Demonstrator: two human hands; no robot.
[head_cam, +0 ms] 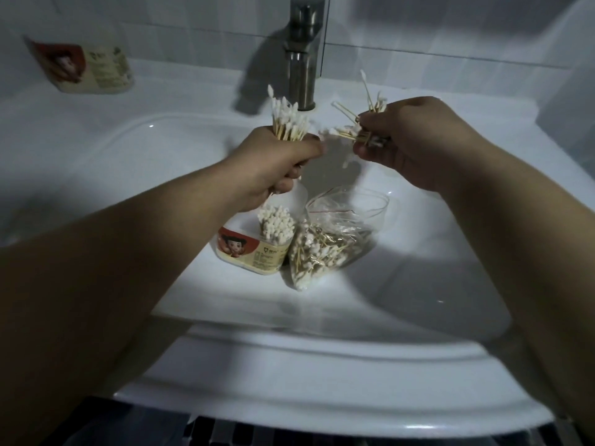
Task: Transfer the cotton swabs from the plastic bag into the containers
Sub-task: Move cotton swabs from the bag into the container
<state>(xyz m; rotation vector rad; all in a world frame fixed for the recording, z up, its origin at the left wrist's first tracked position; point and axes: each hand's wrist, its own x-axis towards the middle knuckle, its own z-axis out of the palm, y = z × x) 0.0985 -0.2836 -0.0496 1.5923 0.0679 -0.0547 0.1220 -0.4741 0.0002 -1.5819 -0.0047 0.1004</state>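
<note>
Head view: L hand (280,162) is gripping 1 tidy bunch of cotton swabs (286,122) upright in a fist. R hand (415,140) is pinching a messy, crossed cluster (351,132). Both are hovering over the sink (322,365). Below in the basin, the part-filled container (254,252) is sitting just beside the plastic bag (325,249), which is holding plenty more. Judgement: R should be squaring its sticks parallel before adding them to L's bunch, then lowering tips-up. A 2nd container (87,67) is waiting on the back ledge.

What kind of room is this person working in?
Most likely a bathroom. A white ceramic sink fills the view, a metal faucet stands at its back, and the wall behind is white tile. The left hand and right hand each grip cotton swabs above the basin.
</note>
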